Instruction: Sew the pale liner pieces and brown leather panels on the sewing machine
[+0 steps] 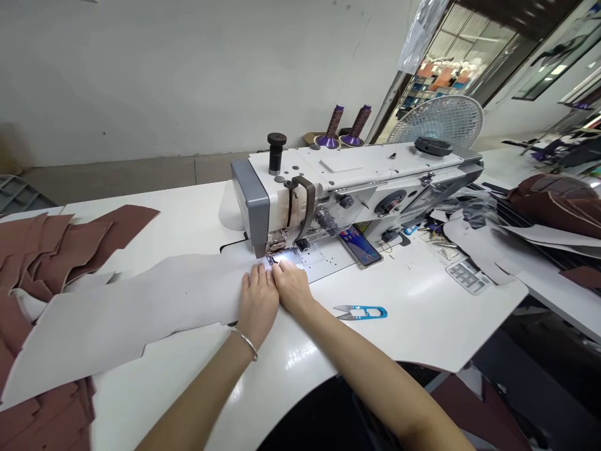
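Observation:
A long light grey panel of sheet material (154, 300) lies across the white table, its right end at the needle of a sewing machine (347, 181). My left hand (259, 300) rests on that end, fingers stretched flat, with a silver bangle on the wrist. Beside it, touching, my right hand (292, 285) has its fingers curled together at the panel's edge, close to the lit presser foot (275, 255). The fingertips of the right hand are partly hidden. Blue-handled thread snips (361, 312) lie on the table to the right of my hands.
Brown cut pieces (70, 244) are heaped at the left. Under the machine arm lies a phone (360, 245). Two brown thread cones (334, 125) and a fan (441, 119) stand behind. More brown and grey pieces (554, 207) cover the right side.

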Action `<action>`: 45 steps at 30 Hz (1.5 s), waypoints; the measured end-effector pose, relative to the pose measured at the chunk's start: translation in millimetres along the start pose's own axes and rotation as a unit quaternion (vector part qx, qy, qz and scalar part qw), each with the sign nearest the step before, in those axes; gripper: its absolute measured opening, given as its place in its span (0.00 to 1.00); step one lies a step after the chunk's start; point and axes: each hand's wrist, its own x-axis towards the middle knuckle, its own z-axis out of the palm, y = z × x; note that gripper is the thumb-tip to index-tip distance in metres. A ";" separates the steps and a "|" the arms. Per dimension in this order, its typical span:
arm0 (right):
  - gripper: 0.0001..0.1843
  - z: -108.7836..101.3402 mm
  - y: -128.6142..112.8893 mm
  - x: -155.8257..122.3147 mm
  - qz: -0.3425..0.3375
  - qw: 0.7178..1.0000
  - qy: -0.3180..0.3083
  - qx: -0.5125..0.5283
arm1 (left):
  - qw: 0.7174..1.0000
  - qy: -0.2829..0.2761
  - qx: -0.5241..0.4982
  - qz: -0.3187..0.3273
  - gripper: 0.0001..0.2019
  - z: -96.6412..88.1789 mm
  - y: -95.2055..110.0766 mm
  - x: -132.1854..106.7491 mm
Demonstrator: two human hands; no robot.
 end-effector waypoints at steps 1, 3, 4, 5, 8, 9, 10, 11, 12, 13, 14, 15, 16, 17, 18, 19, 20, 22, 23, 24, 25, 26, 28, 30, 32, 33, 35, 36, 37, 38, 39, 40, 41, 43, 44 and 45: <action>0.11 -1.3 0.4 -1.2 0.005 1.000 -0.001 -0.001 | 1.000 -0.003 -0.001 -0.002 0.21 1.0 -0.6 -0.3; 0.12 -4.9 1.8 -4.6 0.006 1.000 -0.005 -0.006 | 1.000 -0.008 -0.013 0.011 0.21 5.4 -8.6 1.4; 0.13 -6.8 2.6 -6.5 0.002 1.000 -0.009 -0.009 | 0.999 -0.010 -0.021 0.024 0.21 8.1 -15.2 3.1; 0.14 -8.5 3.4 -8.4 -0.003 1.000 -0.013 -0.013 | 0.999 -0.012 -0.030 0.040 0.21 10.9 -22.5 5.1; 0.17 -11.1 5.2 -12.5 -0.018 0.999 -0.019 -0.019 | 0.995 -0.016 -0.054 0.087 0.22 17.0 -43.0 10.8; 0.18 -11.2 5.6 -13.2 -0.020 0.999 -0.021 -0.019 | 0.993 -0.019 -0.061 0.096 0.21 18.2 -48.1 12.3; 0.18 -10.9 5.9 -13.8 -0.023 0.999 -0.022 -0.019 | 0.992 -0.023 -0.066 0.102 0.21 19.0 -52.2 13.7; 0.18 -10.3 6.1 -14.2 -0.027 0.999 -0.023 -0.018 | 0.992 -0.028 -0.069 0.106 0.21 19.4 -55.4 15.0; 0.18 -9.7 6.3 -14.5 -0.030 0.999 -0.023 -0.018 | 0.991 -0.031 -0.071 0.107 0.21 19.3 -57.6 16.1; 0.18 -9.1 6.4 -14.7 -0.033 0.999 -0.022 -0.018 | 0.991 -0.031 -0.071 0.106 0.21 18.7 -58.9 17.0; 0.18 -8.6 6.3 -14.7 -0.036 0.999 -0.021 -0.017 | 0.992 -0.026 -0.069 0.105 0.21 17.4 -59.1 17.5; 0.18 -8.2 6.2 -14.6 -0.037 0.999 -0.021 -0.016 | 0.993 -0.016 -0.066 0.101 0.20 15.5 -57.9 17.6; 0.18 -8.1 6.0 -14.4 -0.037 0.999 -0.021 -0.013 | 0.994 -0.001 -0.061 0.096 0.20 13.1 -55.2 17.2; 0.18 -8.0 5.7 -14.0 -0.038 0.999 -0.021 -0.010 | 0.995 0.016 -0.056 0.087 0.19 10.3 -51.0 16.1; 0.17 -8.1 5.2 -13.5 -0.039 0.999 -0.022 -0.007 | 0.995 0.034 -0.051 0.076 0.18 7.4 -45.4 14.4; 0.16 -8.2 4.8 -13.1 -0.041 0.999 -0.021 -0.005 | 0.996 0.048 -0.050 0.062 0.17 4.9 -38.8 12.2; 0.15 -8.3 4.2 -12.7 -0.043 0.999 -0.021 -0.003 | 0.996 0.058 -0.051 0.048 0.16 3.1 -31.6 9.7; 0.14 -8.2 3.1 -12.6 -0.045 0.999 -0.022 -0.001 | 0.996 0.068 -0.055 0.028 0.15 2.7 -18.9 5.0; 0.14 -7.9 2.5 -12.8 -0.045 0.999 -0.023 -0.001 | 0.996 0.071 -0.056 0.024 0.15 4.4 -14.7 3.3; 0.14 -7.5 1.8 -13.2 -0.043 0.999 -0.024 0.000 | 0.996 0.073 -0.055 0.024 0.15 7.1 -12.6 2.5; 0.15 -7.1 1.1 -13.6 -0.041 0.999 -0.024 0.001 | 0.995 0.074 -0.055 0.027 0.16 10.7 -12.5 2.5; 0.15 -6.6 0.3 -13.9 -0.038 0.999 -0.025 0.002 | 0.995 0.074 -0.057 0.032 0.16 14.7 -14.2 3.2; 0.15 -5.8 -1.4 -13.7 -0.036 0.999 -0.027 0.007 | 0.995 0.067 -0.066 0.043 0.15 22.5 -20.9 6.1; 0.16 -5.7 -2.9 -12.5 -0.032 0.999 -0.029 0.011 | 0.995 0.057 -0.070 0.052 0.15 28.5 -28.5 9.5; 0.16 -6.3 -3.7 -11.0 -0.027 0.999 -0.029 0.013 | 0.995 0.045 -0.072 0.059 0.16 32.1 -34.2 12.4; 0.16 -6.8 -3.9 -10.6 -0.023 0.999 -0.028 0.014 | 0.995 0.040 -0.072 0.062 0.16 33.1 -36.2 13.7; 0.15 -7.6 -3.9 -10.9 -0.010 0.999 -0.029 0.015 | 0.994 0.028 -0.076 0.068 0.16 33.7 -39.0 15.9; 0.15 -7.8 -3.8 -11.5 -0.005 0.999 -0.030 0.015 | 0.994 0.023 -0.079 0.070 0.17 33.3 -39.9 16.7; 0.14 -7.7 -3.7 -12.4 -0.002 0.999 -0.033 0.014 | 0.994 0.020 -0.082 0.071 0.17 32.4 -40.3 17.3; 0.15 -7.6 -3.5 -13.3 0.000 0.999 -0.035 0.012 | 0.994 0.019 -0.082 0.069 0.17 30.8 -40.1 17.4; 0.15 -7.5 -3.4 -14.1 -0.002 0.999 -0.036 0.010 | 0.995 0.022 -0.078 0.065 0.17 28.7 -39.3 17.0; 0.15 -7.5 -3.4 -14.8 -0.004 0.999 -0.036 0.009 | 0.995 0.028 -0.070 0.061 0.17 26.0 -37.6 15.8; 0.15 -7.8 -3.4 -15.3 -0.006 0.999 -0.034 0.007 | 0.996 0.037 -0.060 0.059 0.17 23.1 -35.3 14.0; 0.14 -9.8 -3.4 -16.0 -0.012 1.000 -0.028 0.005 | 0.996 0.056 -0.043 0.061 0.15 17.9 -29.2 8.8; 0.14 -11.3 -3.4 -16.3 -0.016 1.000 -0.024 0.004 | 0.995 0.064 -0.039 0.062 0.15 16.2 -26.0 5.9; 0.13 -13.1 -3.3 -16.7 -0.023 1.000 -0.021 0.004 | 0.995 0.072 -0.038 0.064 0.14 15.5 -23.3 3.4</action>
